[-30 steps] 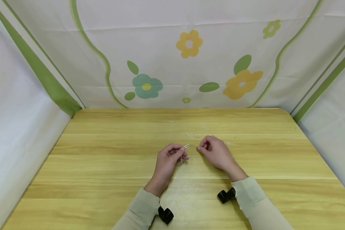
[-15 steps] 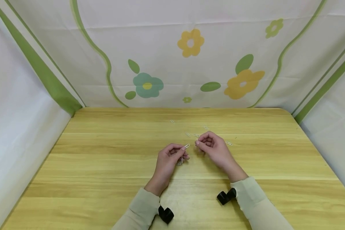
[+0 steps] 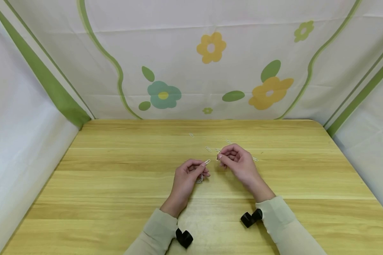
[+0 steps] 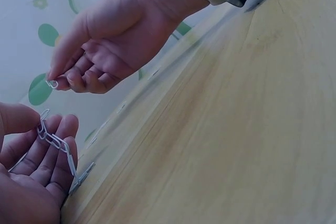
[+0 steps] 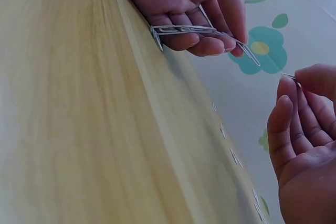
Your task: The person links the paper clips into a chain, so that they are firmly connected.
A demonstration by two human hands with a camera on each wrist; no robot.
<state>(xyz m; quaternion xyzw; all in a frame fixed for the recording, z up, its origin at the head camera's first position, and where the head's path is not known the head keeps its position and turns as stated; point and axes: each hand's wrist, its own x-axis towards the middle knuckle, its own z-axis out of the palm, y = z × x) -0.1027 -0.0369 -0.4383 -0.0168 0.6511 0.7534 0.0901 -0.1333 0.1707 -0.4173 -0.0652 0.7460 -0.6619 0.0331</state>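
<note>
My left hand (image 3: 186,179) pinches the end of a chain of white paper clips (image 4: 55,140) between thumb and forefinger. In the left wrist view the chain hangs across the fingers, its lower end reaching down by the tabletop. One end clip sticks out past the fingertips toward the other hand. My right hand (image 3: 239,163) holds a single white paper clip (image 4: 52,84) at the tips of thumb and forefinger, its other fingers loosely curled. A small gap separates this clip from the chain; much of it is covered by the fingertips.
Several loose paper clips lie beyond the hands on the wooden table (image 3: 115,170), among them one far paper clip (image 3: 191,134) and one nearer paper clip (image 3: 208,149). A right-hand paper clip (image 3: 255,159) is partly hidden. A flower-printed white curtain (image 3: 166,46) stands behind the table.
My right hand has shifted slightly away from me and turned, and the paper clip at its fingertips now shows. The left hand with the chain has stayed almost still.
</note>
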